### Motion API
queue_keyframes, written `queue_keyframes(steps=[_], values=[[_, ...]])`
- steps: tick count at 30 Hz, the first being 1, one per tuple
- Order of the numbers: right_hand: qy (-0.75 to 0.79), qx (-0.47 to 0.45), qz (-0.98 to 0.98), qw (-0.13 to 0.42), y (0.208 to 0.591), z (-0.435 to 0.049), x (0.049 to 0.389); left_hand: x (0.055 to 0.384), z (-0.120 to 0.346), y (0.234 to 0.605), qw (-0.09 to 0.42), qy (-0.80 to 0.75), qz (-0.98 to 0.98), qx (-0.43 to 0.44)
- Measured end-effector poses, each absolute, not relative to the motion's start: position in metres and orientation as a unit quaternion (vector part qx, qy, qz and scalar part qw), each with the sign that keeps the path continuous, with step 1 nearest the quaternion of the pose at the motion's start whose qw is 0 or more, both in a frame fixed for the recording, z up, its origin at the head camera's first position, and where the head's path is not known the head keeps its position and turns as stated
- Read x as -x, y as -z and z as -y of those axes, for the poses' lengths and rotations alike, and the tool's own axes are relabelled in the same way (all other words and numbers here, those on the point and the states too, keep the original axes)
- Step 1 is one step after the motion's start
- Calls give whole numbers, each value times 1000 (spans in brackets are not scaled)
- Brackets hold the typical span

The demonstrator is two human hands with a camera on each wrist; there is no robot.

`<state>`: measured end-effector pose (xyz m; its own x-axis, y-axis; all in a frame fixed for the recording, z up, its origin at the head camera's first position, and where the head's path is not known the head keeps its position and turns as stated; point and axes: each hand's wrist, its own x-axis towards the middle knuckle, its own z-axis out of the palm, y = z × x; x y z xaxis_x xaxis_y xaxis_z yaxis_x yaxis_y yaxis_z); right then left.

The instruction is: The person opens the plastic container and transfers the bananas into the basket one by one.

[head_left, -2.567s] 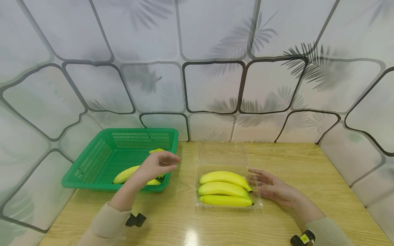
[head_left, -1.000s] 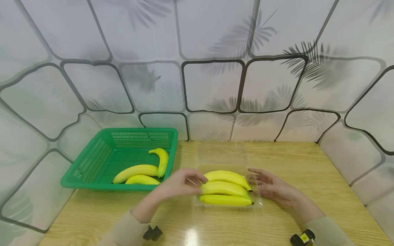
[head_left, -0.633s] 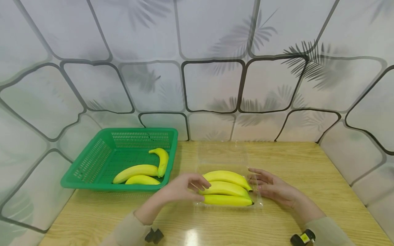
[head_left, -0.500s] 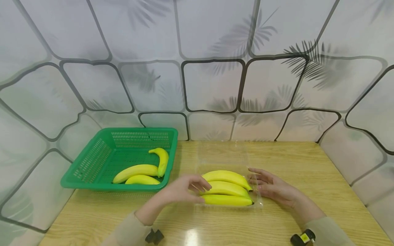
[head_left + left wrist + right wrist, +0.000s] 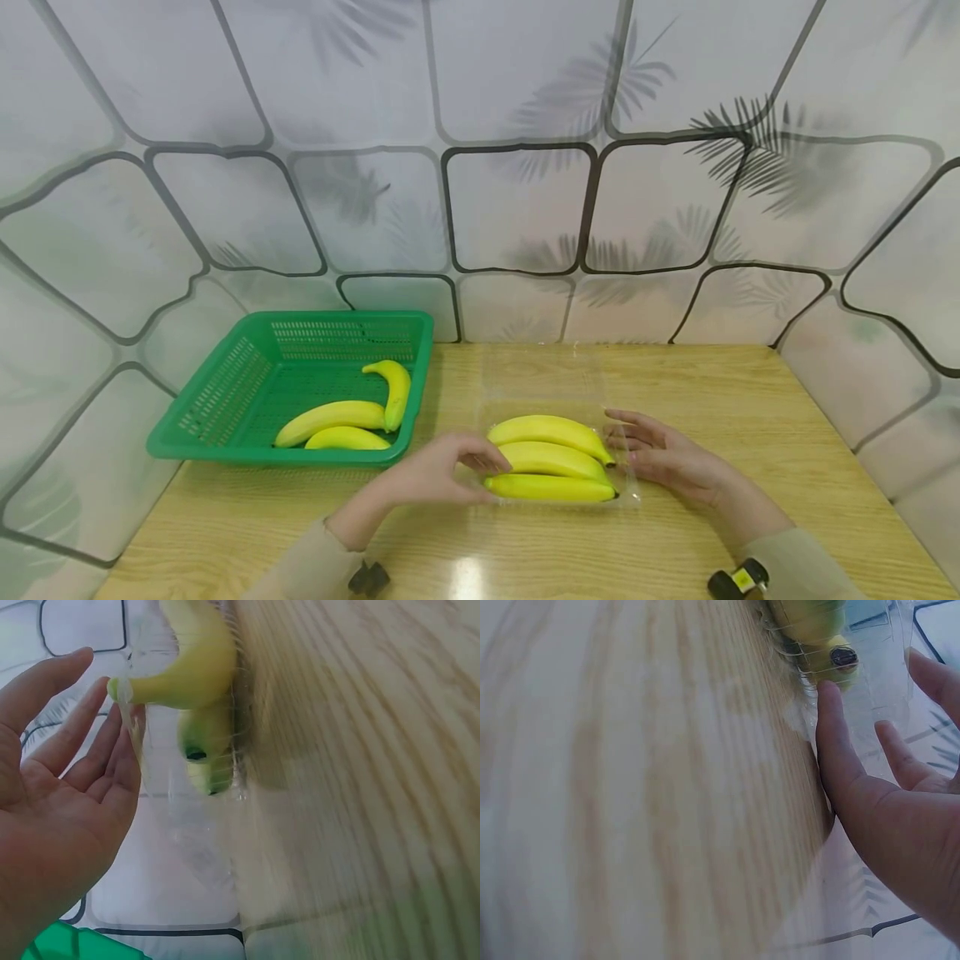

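Wooden table (image 5: pixel 705 385), green basket (image 5: pixel 277 456), clear container (image 5: pixel 542 375)

left hand (image 5: pixel 446 471) moved rightward (off the basket (image 5: pixel 225 452))

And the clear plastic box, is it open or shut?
Open: its lid is folded back behind the bananas inside, leaving them uncovered.

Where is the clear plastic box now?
In the head view, the clear box lies open on the table between the left hand and the right hand, right of the green basket.
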<state>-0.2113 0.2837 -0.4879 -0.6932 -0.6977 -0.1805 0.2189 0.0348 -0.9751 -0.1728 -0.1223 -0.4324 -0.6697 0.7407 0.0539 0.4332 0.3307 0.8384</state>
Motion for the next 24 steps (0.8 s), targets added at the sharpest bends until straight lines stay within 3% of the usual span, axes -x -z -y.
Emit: queue_keyframes(steps=[9, 24], values=[[668, 186, -634, 342, 487, -284, 211, 177, 123, 441, 150, -416, -812, -380], [671, 193, -629, 342, 488, -285, 211, 182, 122, 440, 170, -439, -808, -355]])
